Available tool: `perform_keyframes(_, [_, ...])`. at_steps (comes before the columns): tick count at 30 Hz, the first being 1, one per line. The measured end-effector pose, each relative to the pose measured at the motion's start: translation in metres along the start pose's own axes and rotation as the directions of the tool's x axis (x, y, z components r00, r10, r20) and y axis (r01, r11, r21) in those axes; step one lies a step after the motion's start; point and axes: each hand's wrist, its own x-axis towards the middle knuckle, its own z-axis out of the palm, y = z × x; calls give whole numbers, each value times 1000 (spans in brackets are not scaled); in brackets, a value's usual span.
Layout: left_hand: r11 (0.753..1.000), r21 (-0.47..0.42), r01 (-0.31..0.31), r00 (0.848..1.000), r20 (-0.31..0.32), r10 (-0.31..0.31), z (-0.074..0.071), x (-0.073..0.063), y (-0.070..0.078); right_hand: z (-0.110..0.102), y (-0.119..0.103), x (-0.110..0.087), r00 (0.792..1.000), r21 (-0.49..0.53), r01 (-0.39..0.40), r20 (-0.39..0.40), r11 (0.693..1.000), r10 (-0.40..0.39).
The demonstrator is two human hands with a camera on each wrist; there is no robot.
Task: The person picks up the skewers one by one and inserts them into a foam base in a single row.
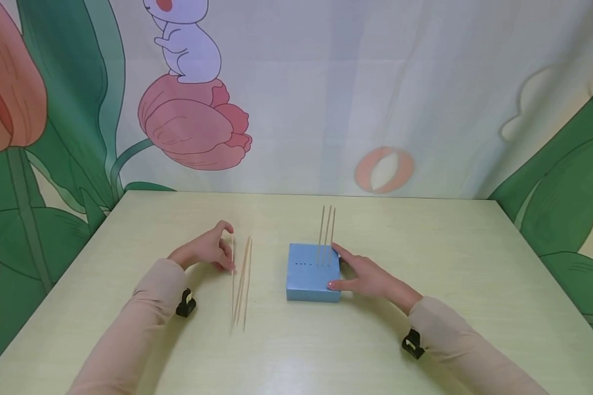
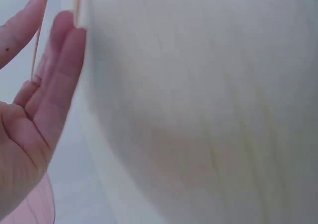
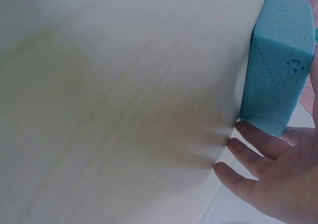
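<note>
My left hand pinches a thin wooden stick, which slants across between thumb and fingers in the left wrist view. Just right of it, more thin sticks lie on the table. A blue foam block sits near the table's middle, with three sticks standing upright in its top and a row of small dark holes to their left. My right hand holds the block's right side, thumb near the front and index finger near the back corner. Its other fingers reach down to the table.
The pale wooden table ends at a printed curtain along the back. Black wrist cameras hang under the left sleeve and the right sleeve.
</note>
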Motion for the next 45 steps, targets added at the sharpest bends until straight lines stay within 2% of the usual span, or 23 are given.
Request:
perform_keyframes(6, [997,-61,-51,995,-87,46,-1,-14,11,0,0,0,1000,-6,0,1,1000,0])
perform_keyframes(10, [992,-67,-104,983,-161,92,-1,-21,23,0,1,0,1000,-4,-3,1,1000,3])
perform_keyframes(13, [983,-64,-173,961,-228,155,0,-25,32,0,1,0,1000,-4,-7,-1,1000,7])
perform_keyframes(18, [960,-28,-280,913,-318,256,6,-29,48,1,2,0,1000,0,-8,-1,1000,8])
perform_keyframes(21, [940,24,-339,874,-363,325,14,-32,60,1,2,0,1000,2,-3,0,1000,3])
perform_keyframes(26, [887,112,-449,791,-412,452,27,-36,77,0,1,-1,1000,4,22,-1,1000,-22])
perform_keyframes(30, [845,148,-514,733,-437,522,37,-37,86,0,2,-1,999,8,34,-4,999,-34])
perform_keyframes(33, [808,159,-568,687,-448,572,43,-37,94,-1,1,0,999,7,37,-3,999,-37])
perform_keyframes(40, [703,189,-686,581,-440,685,59,-33,111,-1,-1,-1,1000,-3,29,-2,1000,-29])
perform_keyframes(45, [632,211,-746,514,-422,747,68,-26,119,-1,0,0,1000,-3,23,-4,1000,-23])
